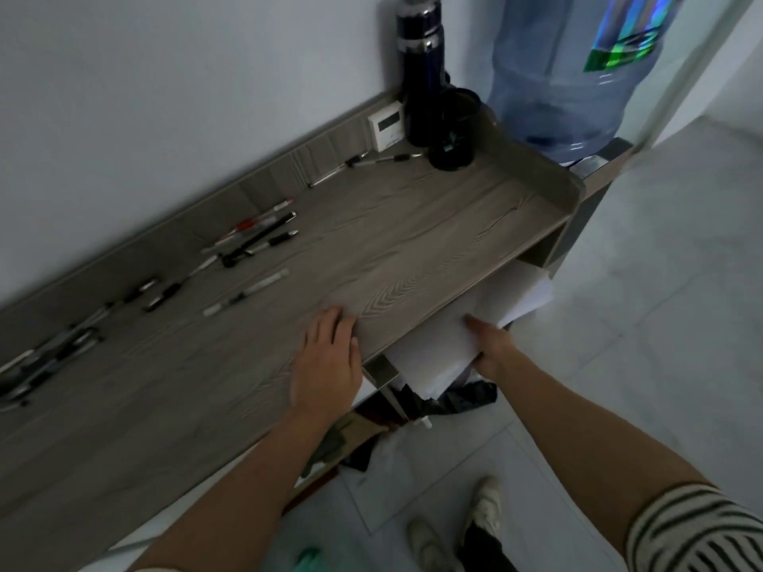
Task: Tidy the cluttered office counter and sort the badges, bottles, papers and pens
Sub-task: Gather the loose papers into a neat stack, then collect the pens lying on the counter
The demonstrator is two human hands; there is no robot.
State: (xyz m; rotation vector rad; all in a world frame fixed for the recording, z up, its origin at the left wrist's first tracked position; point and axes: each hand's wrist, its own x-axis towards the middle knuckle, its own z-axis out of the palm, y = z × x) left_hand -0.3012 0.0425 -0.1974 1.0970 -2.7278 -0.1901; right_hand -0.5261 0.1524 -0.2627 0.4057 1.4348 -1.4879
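White papers [433, 353] sit under the counter [413, 241] edge right of centre, pinched by the right hand [493, 353], thumb on top; the left hand [326, 365] rests flat, fingers straight, on the wood

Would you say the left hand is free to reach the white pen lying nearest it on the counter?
Probably yes: the left hand rests flat and empty on the counter, and only bare wood lies between it and the white pen.

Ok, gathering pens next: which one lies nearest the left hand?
The pale pen lying alone, just beyond the left hand; the others sit farther back.
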